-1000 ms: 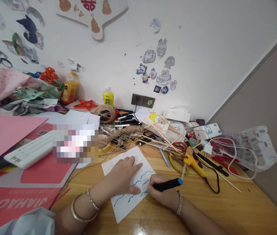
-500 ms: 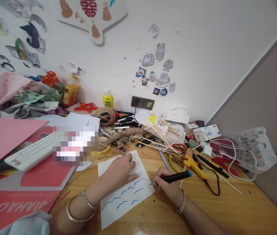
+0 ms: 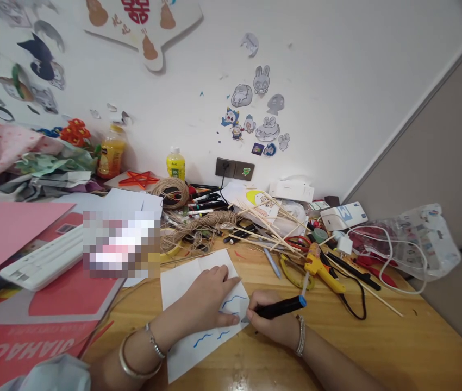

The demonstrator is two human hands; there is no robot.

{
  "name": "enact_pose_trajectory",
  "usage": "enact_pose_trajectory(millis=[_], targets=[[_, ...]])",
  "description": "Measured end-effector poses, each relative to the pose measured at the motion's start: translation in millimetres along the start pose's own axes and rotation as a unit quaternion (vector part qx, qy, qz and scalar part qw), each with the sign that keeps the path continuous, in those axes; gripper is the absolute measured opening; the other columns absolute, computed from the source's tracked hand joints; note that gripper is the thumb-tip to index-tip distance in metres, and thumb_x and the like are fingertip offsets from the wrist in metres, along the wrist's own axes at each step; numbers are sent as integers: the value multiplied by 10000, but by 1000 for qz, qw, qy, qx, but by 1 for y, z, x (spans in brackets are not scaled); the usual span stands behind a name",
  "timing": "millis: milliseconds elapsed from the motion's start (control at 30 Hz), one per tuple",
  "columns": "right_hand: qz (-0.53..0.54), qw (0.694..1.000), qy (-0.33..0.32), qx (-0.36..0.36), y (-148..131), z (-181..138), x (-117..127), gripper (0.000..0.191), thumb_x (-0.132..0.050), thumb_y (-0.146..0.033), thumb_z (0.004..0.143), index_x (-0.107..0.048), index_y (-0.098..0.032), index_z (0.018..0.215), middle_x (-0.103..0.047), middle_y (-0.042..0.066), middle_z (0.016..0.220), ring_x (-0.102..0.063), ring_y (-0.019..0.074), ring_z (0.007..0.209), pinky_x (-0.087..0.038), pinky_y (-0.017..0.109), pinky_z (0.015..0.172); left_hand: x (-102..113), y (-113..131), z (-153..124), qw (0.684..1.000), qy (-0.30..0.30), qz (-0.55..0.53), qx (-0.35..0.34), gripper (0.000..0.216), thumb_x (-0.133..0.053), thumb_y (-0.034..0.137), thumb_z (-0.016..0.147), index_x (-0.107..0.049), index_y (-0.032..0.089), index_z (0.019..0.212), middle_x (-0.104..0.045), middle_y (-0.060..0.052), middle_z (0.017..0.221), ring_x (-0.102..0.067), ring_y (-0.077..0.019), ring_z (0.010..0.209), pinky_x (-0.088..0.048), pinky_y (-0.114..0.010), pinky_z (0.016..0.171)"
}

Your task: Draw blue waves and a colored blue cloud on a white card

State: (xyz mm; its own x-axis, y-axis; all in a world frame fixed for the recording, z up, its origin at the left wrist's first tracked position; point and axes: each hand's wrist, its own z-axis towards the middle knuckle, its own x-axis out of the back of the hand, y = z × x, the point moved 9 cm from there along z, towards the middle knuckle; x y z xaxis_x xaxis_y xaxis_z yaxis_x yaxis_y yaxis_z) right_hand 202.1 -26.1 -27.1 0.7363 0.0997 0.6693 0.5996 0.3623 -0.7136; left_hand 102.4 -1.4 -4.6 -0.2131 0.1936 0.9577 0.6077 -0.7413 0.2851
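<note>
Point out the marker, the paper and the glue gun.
marker (image 3: pixel 278 309): head view, middle of its black barrel.
paper (image 3: pixel 180 279): head view, bare upper left part.
glue gun (image 3: pixel 321 267): head view, its yellow body.

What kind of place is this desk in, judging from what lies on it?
Probably a home craft corner. The right hand draws blue waves on white paper with a marker, beside a yellow glue gun, twine and cartoon stickers on the wall.
</note>
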Motion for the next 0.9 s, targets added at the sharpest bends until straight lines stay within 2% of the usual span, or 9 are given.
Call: enact_pose_trajectory(millis=[133,300,467,600,900], targets=[[-31,999,-2,21,-3,-1,-1,180,-519,-214,737,-485,-205,561,-527,-28,530,-482,129,519,-347,228,511,0,1,1,1000,-3,3,1,632,-718,514,702,-524,228,1230,-514,-88,1068,-512,-282,957,-418,-376,824],[-30,999,19,2,2,-1,3,192,-498,-211,749,-475,-205,558,-528,-23,533,-488,133,517,-339,232,508,0,1,1,1000,-9,8,2,659,-731,501,692,-519,225,1252,-515,-93,1072,-509,-282,955,-421,-381,827],[-15,1000,5,2,2,1,1,184,-518,-195,722,-469,-204,545,-521,-33,521,-475,124,505,-335,225,497,-2,1,1,1000,-10,13,-2,691,-723,503,700,-499,230,1294,-511,-96,1074,-506,-283,960,-422,-385,835],[-15,999,26,-21,7,1,6,200,-506,-180,723,-452,-203,531,-507,-38,504,-465,122,498,-330,223,490,-2,1,1,1000,-10,15,-2,688,-709,522,710,-497,235,1298,-508,-95,1074,-506,-281,957,-422,-385,835],[-28,999,28,-10,7,1,9,216,-499,-176,722,-422,-206,523,-477,-41,497,-454,126,499,-331,229,492,-4,-1,0,1000,-6,14,-2,670,-664,552,736,-485,249,1305,-498,-89,1080,-503,-278,959,-411,-384,845]])
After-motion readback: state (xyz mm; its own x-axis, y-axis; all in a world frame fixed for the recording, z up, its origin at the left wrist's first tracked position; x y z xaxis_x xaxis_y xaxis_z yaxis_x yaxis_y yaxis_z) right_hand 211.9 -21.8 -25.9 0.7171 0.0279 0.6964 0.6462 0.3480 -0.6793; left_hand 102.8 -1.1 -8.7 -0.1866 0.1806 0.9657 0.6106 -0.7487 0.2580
